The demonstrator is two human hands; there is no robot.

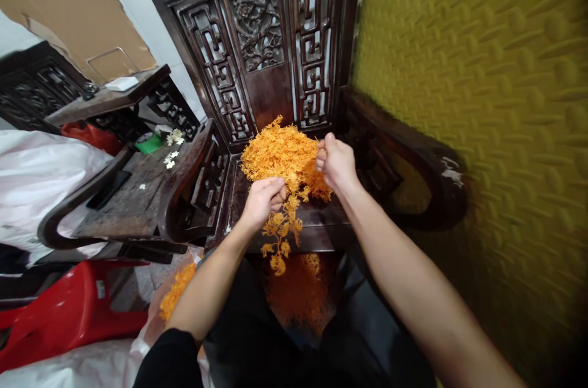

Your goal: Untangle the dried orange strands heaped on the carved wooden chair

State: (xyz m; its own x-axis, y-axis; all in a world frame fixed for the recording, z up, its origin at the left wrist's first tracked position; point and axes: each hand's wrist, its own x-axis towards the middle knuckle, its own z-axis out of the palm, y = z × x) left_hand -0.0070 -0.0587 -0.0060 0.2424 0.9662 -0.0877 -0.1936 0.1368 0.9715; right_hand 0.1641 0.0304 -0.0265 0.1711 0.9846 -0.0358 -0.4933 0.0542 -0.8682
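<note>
A heap of orange plastic flower pieces lies on the seat of a dark carved wooden chair. In front of the heap, my left hand pinches a branching orange sprig, whose lower end dangles past the seat's front edge. At the heap's right side my right hand is closed, fingers curled inward. A thin orange bit shows at its fingertips, too small to make out. Both palms are hidden from view.
A curved armrest and a yellow textured wall stand close on the right. At left are a dark wooden side chair with a green tape roll, a red plastic stool and white sacks. More orange pieces sit in a bag below.
</note>
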